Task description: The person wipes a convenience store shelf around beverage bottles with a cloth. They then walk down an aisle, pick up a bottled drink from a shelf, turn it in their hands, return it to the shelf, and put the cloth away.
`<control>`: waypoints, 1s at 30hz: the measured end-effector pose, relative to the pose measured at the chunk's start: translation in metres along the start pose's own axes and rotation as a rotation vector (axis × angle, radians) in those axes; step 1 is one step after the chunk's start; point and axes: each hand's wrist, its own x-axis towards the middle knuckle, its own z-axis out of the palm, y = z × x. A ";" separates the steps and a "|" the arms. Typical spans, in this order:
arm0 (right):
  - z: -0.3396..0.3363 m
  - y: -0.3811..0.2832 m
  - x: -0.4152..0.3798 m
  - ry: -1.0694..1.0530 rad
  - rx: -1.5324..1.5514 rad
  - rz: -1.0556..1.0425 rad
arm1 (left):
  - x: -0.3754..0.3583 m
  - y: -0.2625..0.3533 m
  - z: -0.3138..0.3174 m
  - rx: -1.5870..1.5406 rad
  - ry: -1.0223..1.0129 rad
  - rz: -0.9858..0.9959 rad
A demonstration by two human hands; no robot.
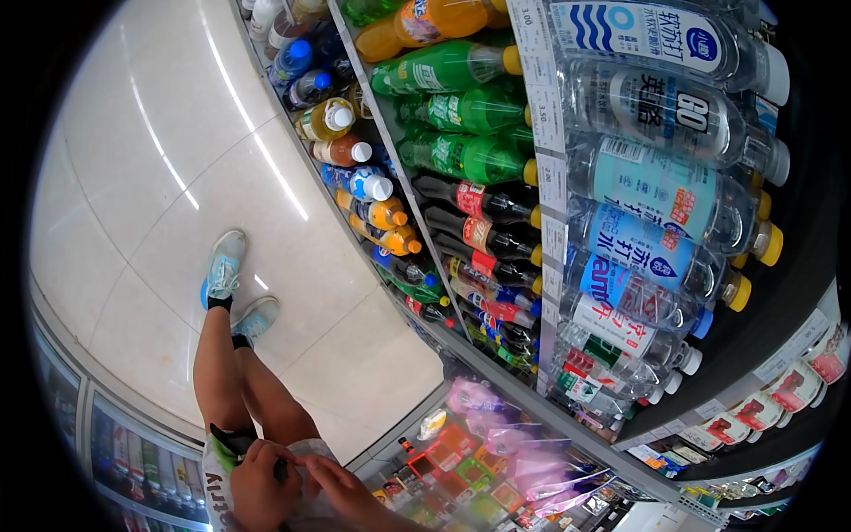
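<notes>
Close together in front of grey shorts (312, 450) with dark lettering, my two hands meet at the bottom of the head view. My left hand (264, 488) is closed, its fingers curled by a small dark patch. What it holds I cannot make out. Beside it, my right hand (341, 493) reaches in from the right, with its fingers bent together and their tips right at the left hand. A green edge of cloth (225, 456) shows just above the left hand. My legs and light blue-grey shoes (229, 257) stretch out over the floor.
Shelves of drink bottles appear sideways on the right, with green bottles (470, 158), dark cola bottles (479, 236) and clear water bottles (660, 191). Price strips (551, 177) run along a shelf edge. Pink bags (532, 452) lie lower down. A glass-fronted cooler (146, 457) stands at lower left.
</notes>
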 end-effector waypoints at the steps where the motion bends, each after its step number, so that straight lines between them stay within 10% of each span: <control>1: -0.001 0.001 0.001 0.000 0.006 0.006 | 0.000 0.001 0.000 -0.007 -0.005 -0.002; 30: 0.011 -0.018 0.011 -0.090 0.139 -0.096 | 0.006 0.000 -0.020 0.050 -0.070 0.128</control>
